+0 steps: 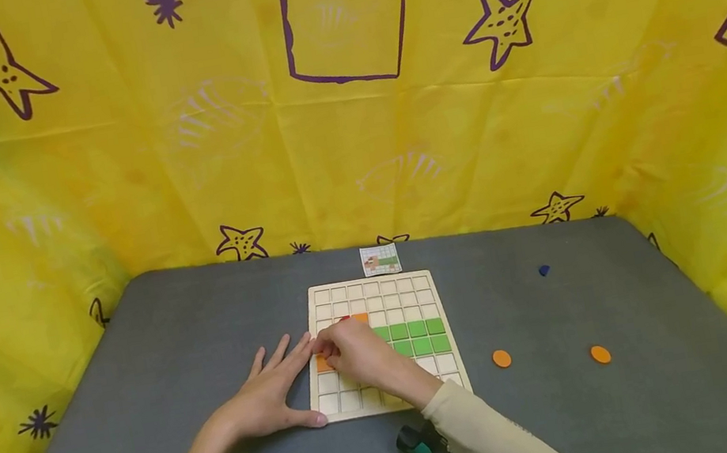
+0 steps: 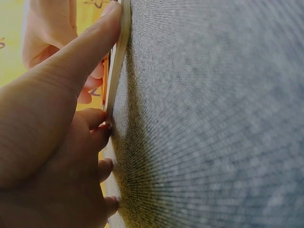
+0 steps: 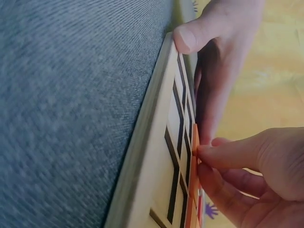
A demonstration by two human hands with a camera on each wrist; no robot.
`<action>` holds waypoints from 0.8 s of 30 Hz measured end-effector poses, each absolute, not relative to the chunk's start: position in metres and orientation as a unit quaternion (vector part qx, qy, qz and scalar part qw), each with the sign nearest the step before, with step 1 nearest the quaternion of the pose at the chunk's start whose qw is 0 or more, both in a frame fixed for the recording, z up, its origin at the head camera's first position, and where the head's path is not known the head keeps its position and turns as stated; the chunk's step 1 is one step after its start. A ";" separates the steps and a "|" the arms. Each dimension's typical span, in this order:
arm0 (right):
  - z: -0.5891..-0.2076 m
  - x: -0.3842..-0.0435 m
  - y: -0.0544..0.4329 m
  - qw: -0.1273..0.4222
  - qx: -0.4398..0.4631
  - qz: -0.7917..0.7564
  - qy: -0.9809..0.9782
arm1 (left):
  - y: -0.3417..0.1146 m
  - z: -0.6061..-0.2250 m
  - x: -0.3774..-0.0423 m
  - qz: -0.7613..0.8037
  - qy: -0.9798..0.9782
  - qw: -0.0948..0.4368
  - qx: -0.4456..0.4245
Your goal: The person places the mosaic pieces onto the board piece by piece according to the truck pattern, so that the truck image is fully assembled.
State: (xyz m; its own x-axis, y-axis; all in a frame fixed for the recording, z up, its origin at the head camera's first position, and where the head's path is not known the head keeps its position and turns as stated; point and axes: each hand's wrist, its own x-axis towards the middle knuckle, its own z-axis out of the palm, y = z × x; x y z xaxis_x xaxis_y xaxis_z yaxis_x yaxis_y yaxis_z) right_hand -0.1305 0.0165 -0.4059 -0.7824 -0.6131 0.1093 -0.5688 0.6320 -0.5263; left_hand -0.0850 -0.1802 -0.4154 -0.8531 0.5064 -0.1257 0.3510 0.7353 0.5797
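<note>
A pale wooden grid board (image 1: 407,283) lies in front of me. On it are two rows of green square tiles (image 1: 417,328), a few orange tiles (image 1: 361,319) and part of a red tile (image 1: 344,318). My left hand (image 1: 265,395) is spread at the board's left side, thumb near the front corner and fingertips along the edge. Over the board's left part, my right hand (image 1: 363,351) has its thumb and curled fingers pinched at an orange tile (image 3: 195,137), seen in the right wrist view. That hand hides several cells behind it.
A small card with a coloured grid picture (image 1: 380,260) lies just behind the board. To the right, two orange discs (image 1: 502,359) and a small dark blue piece (image 1: 544,271) rest on the grey table (image 1: 632,278). Yellow patterned cloth (image 1: 350,148) surrounds the table's back and sides.
</note>
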 end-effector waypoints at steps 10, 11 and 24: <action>-0.402 -0.131 0.021 0.047 -0.329 -0.287 0.898 | -0.180 -0.414 -0.085 0.277 0.921 0.136 0.239; -0.402 -0.131 0.022 0.040 -0.331 -0.288 0.898 | -0.180 -0.414 -0.086 0.277 0.921 0.136 0.239; -0.392 -0.144 0.061 0.008 -0.303 -0.326 0.895 | -0.177 -0.416 -0.086 0.263 0.927 0.148 0.222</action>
State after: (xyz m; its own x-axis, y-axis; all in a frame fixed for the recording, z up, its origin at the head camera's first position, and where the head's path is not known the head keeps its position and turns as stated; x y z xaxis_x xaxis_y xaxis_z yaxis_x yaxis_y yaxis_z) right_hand -0.1437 0.0608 -0.3918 -0.8159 -0.5484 0.1832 -0.5376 0.6031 -0.5892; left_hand -0.0863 -0.1773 -0.4160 -0.8571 0.4902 -0.1583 0.3345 0.7633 0.5528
